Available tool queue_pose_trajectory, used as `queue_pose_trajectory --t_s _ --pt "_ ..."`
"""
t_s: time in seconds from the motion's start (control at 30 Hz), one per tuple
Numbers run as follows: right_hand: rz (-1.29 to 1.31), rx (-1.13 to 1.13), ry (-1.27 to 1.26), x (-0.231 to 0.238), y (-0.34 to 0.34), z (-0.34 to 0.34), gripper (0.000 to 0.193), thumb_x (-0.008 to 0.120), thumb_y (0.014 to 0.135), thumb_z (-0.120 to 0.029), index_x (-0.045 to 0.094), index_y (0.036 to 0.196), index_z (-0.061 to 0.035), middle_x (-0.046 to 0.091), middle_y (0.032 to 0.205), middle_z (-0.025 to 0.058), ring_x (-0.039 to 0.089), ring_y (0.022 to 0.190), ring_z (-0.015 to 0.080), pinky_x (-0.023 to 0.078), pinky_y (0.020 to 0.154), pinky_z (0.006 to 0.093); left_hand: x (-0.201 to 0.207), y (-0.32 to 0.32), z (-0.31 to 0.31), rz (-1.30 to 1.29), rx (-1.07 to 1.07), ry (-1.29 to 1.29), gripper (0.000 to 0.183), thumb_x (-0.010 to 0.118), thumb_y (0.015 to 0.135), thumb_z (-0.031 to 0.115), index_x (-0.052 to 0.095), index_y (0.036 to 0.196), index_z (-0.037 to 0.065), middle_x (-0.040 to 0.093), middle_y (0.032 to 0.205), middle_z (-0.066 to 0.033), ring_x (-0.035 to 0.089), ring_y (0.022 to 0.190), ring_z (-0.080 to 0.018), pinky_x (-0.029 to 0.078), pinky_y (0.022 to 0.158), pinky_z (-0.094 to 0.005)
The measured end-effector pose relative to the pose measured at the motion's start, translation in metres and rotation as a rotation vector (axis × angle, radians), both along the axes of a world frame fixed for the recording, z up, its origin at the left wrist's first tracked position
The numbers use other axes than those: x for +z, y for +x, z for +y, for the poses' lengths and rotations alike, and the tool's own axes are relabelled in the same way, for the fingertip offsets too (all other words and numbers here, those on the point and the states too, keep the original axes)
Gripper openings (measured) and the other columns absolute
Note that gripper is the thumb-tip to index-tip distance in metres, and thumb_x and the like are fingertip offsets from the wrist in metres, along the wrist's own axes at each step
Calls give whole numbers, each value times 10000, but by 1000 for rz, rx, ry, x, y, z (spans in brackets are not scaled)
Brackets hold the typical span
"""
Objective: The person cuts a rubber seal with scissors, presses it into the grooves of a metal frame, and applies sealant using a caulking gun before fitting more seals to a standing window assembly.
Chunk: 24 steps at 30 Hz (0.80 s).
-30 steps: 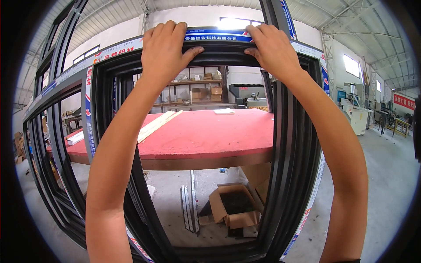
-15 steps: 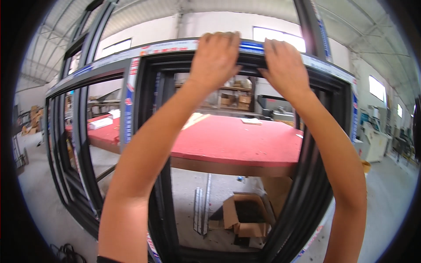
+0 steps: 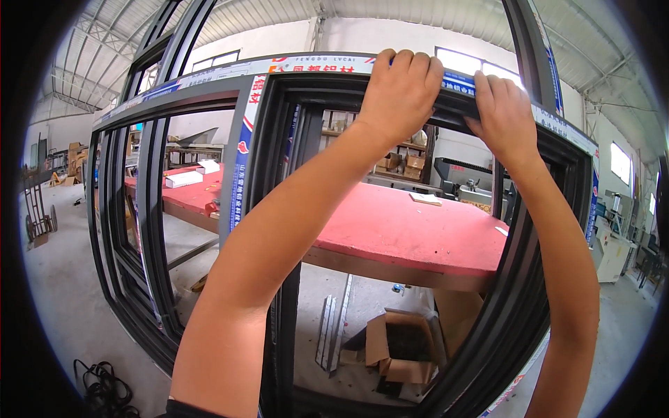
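Note:
Before me stands a dark grey metal window frame (image 3: 327, 87) with several openings. White, blue and red protective film (image 3: 240, 167) covers its outer faces. My left hand (image 3: 402, 90) is closed over the top rail, its fingers hooked across the upper edge and the thumb below. A short way to the right, my right hand (image 3: 506, 115) grips the same rail, also with the thumb underneath. Both arms reach up and forward across the right-hand opening. The far side of the rail, where the fingertips curl, is hidden.
Beyond the frame lies a red-topped table (image 3: 418, 230) with a white box (image 3: 183, 180) on it. Under it are an open cardboard box (image 3: 401, 348) and metal strips (image 3: 333, 331). Black straps (image 3: 104, 390) lie on the floor at lower left; a hand truck (image 3: 40, 202) stands farther left.
The view has swung a little to the left, so the frame and both hands appear farther right. Both hands keep their hold on the top rail.

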State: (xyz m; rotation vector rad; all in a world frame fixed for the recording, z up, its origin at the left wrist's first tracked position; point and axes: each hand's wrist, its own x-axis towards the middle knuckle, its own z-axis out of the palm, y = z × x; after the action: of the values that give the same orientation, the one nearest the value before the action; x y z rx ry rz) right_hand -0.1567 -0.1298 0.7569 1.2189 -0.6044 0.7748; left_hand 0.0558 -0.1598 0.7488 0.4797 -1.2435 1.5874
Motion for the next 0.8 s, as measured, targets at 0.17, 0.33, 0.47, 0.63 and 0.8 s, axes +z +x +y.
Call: queue_pose_trajectory --t_s 0.17,0.33,0.47,0.63,0.8 --pt "-56 -9 40 -2 5 14 782 855 644 -238 487 1301 -30 579 1108 118 582 986 293 457 836 396 4 42 18 -71 109 178 627 827 686 199 538 1222 51 598 1063 -87 576 1081 -264 430 953 -405" --pt "-118 -80 102 1 -10 31 678 858 663 -329 531 1174 -27 565 1037 139 543 1039 301 463 848 410 12 111 26 124 227 492 654 777 637 68 516 1234 11 589 1147 -171 562 1108 -346 467 944 -451" --pt "-194 -34 225 -2 32 19 594 831 684 -372 573 1126 -70 597 1052 96 590 994 258 503 838 408 -2 168 28 47 240 299 774 782 650 59 451 1348 20 539 1277 -188 525 1185 -366 435 1008 -430" --pt "-202 -44 76 -5 21 23 560 820 651 -323 626 1098 -48 605 992 79 565 954 236 448 807 373 -4 141 20 58 169 256 769 770 685 70 430 1371 4 523 1281 -190 514 1173 -365 422 1008 -426" --pt "-197 -47 26 -5 15 19 591 822 650 -329 623 1125 -38 601 978 75 556 945 236 429 820 375 -8 130 16 82 145 169 732 773 730 126 431 1364 -6 521 1277 -190 505 1172 -366 404 1019 -431"
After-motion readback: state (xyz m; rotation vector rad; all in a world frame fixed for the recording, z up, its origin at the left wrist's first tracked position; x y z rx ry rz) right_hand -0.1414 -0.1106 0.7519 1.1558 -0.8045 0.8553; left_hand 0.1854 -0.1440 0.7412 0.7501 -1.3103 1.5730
